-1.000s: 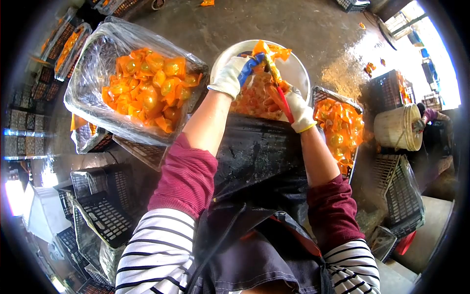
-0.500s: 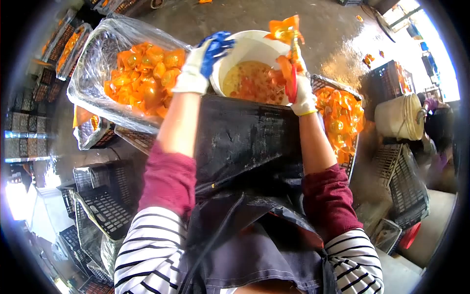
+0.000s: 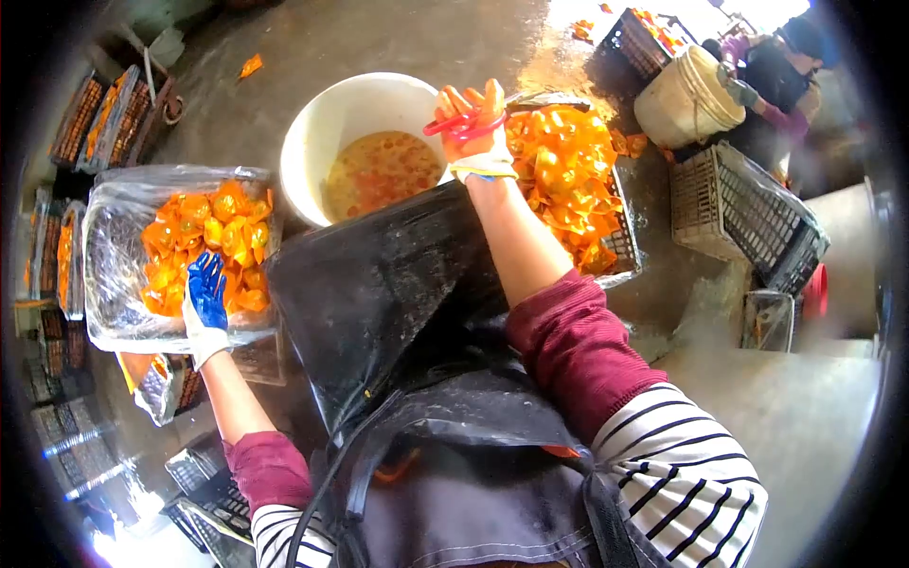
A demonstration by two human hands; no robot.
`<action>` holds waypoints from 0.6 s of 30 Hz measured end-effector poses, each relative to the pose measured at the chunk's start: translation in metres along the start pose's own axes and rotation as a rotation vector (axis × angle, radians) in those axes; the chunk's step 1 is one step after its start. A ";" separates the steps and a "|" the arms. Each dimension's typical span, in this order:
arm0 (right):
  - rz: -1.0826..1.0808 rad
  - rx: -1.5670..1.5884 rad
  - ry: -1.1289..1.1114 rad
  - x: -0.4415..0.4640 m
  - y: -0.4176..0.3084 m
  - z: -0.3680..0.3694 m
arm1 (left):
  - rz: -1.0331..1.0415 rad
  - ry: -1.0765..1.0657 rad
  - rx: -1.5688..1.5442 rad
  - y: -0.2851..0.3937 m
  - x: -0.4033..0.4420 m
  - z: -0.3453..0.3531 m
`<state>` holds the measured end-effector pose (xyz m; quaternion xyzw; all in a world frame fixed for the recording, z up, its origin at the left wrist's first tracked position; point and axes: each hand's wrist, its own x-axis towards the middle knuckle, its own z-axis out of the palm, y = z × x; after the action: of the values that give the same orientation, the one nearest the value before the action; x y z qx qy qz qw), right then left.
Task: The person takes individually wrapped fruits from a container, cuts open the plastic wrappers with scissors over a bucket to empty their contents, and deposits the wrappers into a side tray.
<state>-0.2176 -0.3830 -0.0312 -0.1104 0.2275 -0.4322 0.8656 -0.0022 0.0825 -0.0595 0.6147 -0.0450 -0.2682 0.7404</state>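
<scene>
My left hand [image 3: 205, 298], in a white glove with a blue palm, lies with fingers outstretched on glossy orange plastic pouches [image 3: 225, 213]. These fill part of a plastic-lined crate [image 3: 114, 308] on the left. My right hand [image 3: 476, 142], in an orange-palmed glove, has red-handled scissors [image 3: 456, 121] looped on its fingers; the blades are hidden. It is raised between a white bucket [image 3: 305, 142] and a right-hand crate [image 3: 623, 251] heaped with crumpled orange wrappers [image 3: 563, 180]. Inside the bucket, round orange pieces sit in yellowish liquid [image 3: 383, 175].
A black plastic-covered surface [image 3: 379, 256] lies before my apron. At the upper right a person [image 3: 772, 80] holds another bucket [image 3: 691, 99], near a tilted black crate [image 3: 757, 208]. More crates [image 3: 114, 123] stand at left. An orange scrap [image 3: 250, 66] lies on the floor.
My left hand has gone from the bucket's rim to the pouches in the left crate. The orange plastic is out of my right hand, which keeps the scissors. The view has turned.
</scene>
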 end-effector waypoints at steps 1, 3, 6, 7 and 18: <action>0.015 0.018 -0.054 0.006 0.003 -0.001 | 0.019 0.010 -0.016 -0.003 0.003 0.001; 0.165 0.128 -0.302 0.023 0.001 -0.014 | 0.191 -0.007 0.158 -0.017 0.017 -0.014; 0.202 -0.102 -0.274 -0.018 -0.003 0.020 | 0.372 0.234 0.305 -0.001 0.002 0.004; 0.163 -0.261 -0.336 -0.019 -0.001 0.018 | 0.374 0.397 0.159 0.015 -0.011 0.022; 0.413 -0.361 -0.535 0.000 0.005 0.027 | 0.085 0.576 1.771 -0.003 0.036 0.039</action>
<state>-0.2012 -0.3800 -0.0089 -0.3217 0.0832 -0.1578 0.9299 0.0124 0.0314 -0.0622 0.9960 -0.0702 0.0540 -0.0062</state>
